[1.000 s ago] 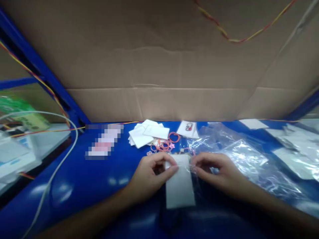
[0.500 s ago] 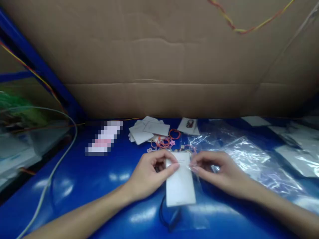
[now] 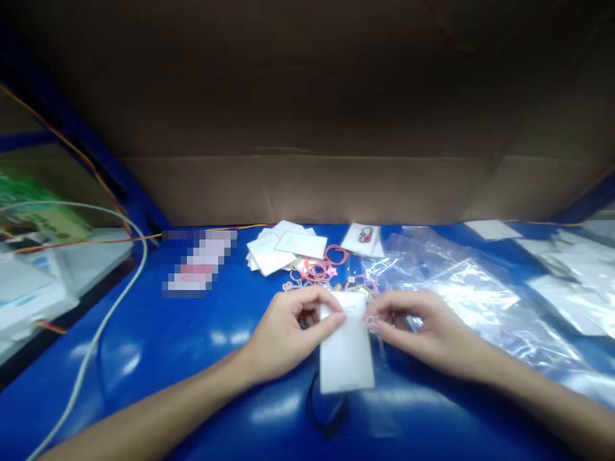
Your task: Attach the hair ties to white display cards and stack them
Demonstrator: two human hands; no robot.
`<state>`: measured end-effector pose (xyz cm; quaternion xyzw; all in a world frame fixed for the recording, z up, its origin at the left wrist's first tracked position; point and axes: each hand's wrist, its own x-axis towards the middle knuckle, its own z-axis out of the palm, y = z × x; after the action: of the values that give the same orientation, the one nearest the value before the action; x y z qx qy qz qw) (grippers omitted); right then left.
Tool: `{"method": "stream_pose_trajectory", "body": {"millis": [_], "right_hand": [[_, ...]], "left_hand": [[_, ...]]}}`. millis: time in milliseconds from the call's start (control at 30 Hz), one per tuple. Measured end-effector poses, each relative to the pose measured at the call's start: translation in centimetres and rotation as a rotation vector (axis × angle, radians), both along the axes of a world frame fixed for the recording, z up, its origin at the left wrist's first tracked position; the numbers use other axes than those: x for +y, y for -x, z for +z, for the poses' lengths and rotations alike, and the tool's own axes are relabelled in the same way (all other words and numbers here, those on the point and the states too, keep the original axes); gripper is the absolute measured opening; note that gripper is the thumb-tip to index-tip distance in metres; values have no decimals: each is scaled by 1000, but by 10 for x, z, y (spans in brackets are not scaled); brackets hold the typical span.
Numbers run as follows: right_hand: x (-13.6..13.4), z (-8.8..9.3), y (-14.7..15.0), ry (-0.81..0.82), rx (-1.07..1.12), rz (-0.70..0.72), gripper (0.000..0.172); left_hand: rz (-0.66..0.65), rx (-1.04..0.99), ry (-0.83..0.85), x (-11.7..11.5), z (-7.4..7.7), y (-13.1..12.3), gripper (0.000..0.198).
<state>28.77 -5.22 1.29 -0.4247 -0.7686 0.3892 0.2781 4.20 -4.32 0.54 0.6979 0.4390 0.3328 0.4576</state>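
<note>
In the head view, the person's left hand (image 3: 288, 330) pinched a flat white rectangular card (image 3: 346, 355) between thumb and forefinger, gripping it near its upper left edge. The card stood out in front of the person, at the near middle of a glossy blue tabletop (image 3: 192, 346), its long side running away from the body. The right hand (image 3: 425, 326) had thumb and forefinger drawn together just beside the card's right edge, pinching a crinkled bit of thin clear plastic film (image 3: 373, 325); whether the card lay inside that film could not be told. The remaining fingers of both hands were curled.

Just below the card showed a dark looped cord (image 3: 314, 410), partly hidden by it. Beyond the hands lay a tangle of orange elastic bands (image 3: 314, 273) with a small pink star charm (image 3: 331, 271) among them, and behind these a loose fanned pile of white cards (image 3: 283, 246). To the right of the pile was a white card with a dark and red print (image 3: 364, 238). Clear shiny plastic bags (image 3: 475, 291) spread across the right side. At the left, a pale curved cable (image 3: 106, 314) crossed the tabletop. A brown cardboard sheet (image 3: 307, 189) rose behind everything.
</note>
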Motion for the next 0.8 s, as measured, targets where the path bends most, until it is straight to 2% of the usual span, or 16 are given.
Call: {"method": "stream_pose_trajectory", "body": {"millis": [800], "right_hand": [[0, 1, 1, -19, 8, 9, 14]], "left_hand": [[-14, 12, 4, 0, 0, 1, 16]]}}
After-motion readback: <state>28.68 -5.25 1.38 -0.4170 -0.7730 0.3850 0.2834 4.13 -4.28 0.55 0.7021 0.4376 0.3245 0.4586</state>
